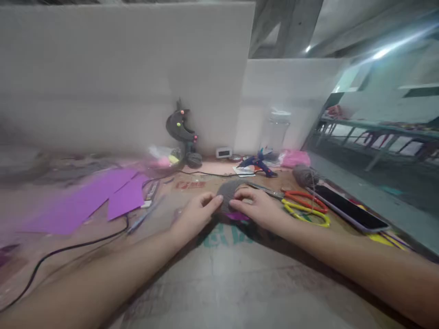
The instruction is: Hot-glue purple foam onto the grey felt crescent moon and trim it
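Between my hands is a rounded grey piece (228, 191) that looks wrapped in yarn, with a bit of purple (238, 216) showing at its lower edge. My left hand (199, 210) grips its left side, thumb and fingers closed. On the other side my right hand (258, 206) pinches the piece with thumb and curled fingers. The fingertips partly hide it, and the picture is blurred. Just right of my right hand lie scissors with red handles (306, 201) and scissors with yellow handles (305, 214).
Purple sheets (85, 198), a pen (144, 216) and a black cable (65, 244) lie left. Behind stand a dark crescent ornament (180, 127), a small white clock-like device (224, 152) and a blue glue gun (258, 163). A grey yarn ball (305, 175) and a phone (350, 208) are right.
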The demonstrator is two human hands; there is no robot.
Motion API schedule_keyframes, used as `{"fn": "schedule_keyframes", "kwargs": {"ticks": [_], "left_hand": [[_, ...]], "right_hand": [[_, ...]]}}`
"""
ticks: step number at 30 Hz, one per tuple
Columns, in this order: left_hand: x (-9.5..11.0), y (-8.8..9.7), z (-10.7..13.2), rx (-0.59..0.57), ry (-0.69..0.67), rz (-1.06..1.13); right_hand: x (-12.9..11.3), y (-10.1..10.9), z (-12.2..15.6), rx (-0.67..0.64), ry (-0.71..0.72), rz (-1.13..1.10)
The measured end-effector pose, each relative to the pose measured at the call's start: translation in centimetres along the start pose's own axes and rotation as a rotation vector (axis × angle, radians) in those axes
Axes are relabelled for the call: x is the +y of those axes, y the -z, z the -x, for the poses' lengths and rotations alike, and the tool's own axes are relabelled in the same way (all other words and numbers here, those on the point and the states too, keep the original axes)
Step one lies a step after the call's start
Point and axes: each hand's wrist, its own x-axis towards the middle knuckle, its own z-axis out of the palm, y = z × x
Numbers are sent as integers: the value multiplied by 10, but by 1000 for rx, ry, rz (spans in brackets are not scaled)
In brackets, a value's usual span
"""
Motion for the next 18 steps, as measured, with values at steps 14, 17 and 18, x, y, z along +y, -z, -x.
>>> {"fn": "schedule_keyframes", "kwargs": {"ticks": [14, 17, 18], "left_hand": [[-5, 1, -3, 130, 48, 226], [-6, 2, -4, 138, 56, 224], [-5, 2, -4, 141, 56, 220]], "right_hand": [[47, 89, -25, 371, -13, 329], [50, 102, -25, 342, 43, 448], [49, 104, -25, 344, 83, 481]]}}
